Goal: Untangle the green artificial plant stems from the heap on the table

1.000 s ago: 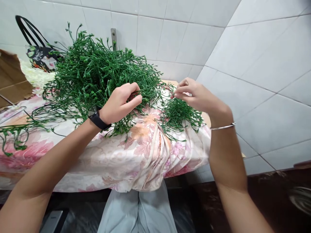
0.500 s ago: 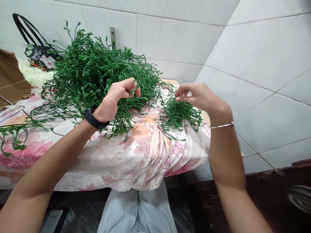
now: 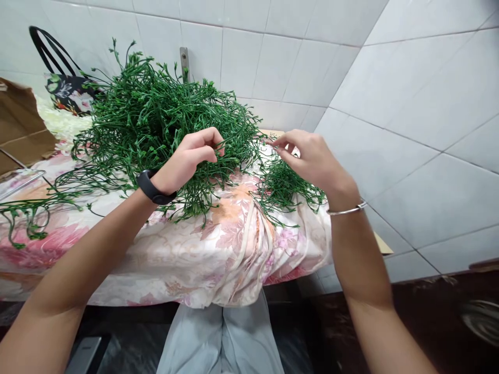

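A big heap (image 3: 148, 119) of green sprigs lies on the flowered cloth (image 3: 218, 249); the left hand (image 3: 187, 161) curls into it, pinching strands. The right hand (image 3: 312, 161) pinches strands atop the small heap (image 3: 284, 187) beside it

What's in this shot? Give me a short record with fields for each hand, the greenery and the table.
Left hand: fingers curled shut on strands of the large pile of green sprigs; black band on the wrist.
Right hand: fingertips at a strand above the small pile; grip unclear.
Table: covered by floral cloth, both piles on it.
Behind: black bag, white tiled wall.
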The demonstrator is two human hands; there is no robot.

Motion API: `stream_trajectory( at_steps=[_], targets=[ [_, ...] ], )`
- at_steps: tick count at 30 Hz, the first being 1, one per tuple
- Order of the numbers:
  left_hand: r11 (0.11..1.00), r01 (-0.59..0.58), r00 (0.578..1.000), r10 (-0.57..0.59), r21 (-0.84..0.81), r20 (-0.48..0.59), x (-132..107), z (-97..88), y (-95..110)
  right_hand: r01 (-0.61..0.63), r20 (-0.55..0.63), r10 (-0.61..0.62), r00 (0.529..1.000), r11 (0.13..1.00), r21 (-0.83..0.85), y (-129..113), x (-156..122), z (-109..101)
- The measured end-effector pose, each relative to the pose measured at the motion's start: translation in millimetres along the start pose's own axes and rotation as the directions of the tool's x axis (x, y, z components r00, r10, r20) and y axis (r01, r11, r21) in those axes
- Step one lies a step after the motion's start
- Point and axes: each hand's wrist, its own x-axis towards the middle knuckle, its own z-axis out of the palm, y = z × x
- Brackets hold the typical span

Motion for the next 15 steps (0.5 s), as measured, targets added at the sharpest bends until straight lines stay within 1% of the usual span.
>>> stream_trajectory(
  at_steps=[2, 4, 8, 12, 15],
  targets=[
    [1.000, 0.006, 1.000, -0.006, 0.003, 0.022, 0, 1.5, 1, 0.015, -0.030, -0.011, 0.999, 0.994, 0.111, -10, 1, 1],
    [1.000, 0.005, 0.999, -0.006, 0.029, 0.041, -1, 3.3, 3, 0.030, -0.022, -0.026, 0.999, 0.969, 0.244, -22, 1, 6],
    [0.991, -0.051, 0.997, 0.044, 0.120, 0.062, -4, 7.7, 5, 0.030, 0.024, -0.047, 0.999, 0.884, 0.466, -39, -1, 27],
    [0.985, -0.077, 0.996, 0.069, 0.153, 0.055, -6, 9.7, 3, -0.002, 0.068, -0.049, 0.996, 0.798, 0.602, -41, -4, 49],
    [0.983, -0.093, 0.995, 0.085, 0.156, 0.057, -6, 8.7, 2, -0.019, 0.071, -0.036, 0.997, 0.760, 0.649, -39, -5, 54]
  ],
)
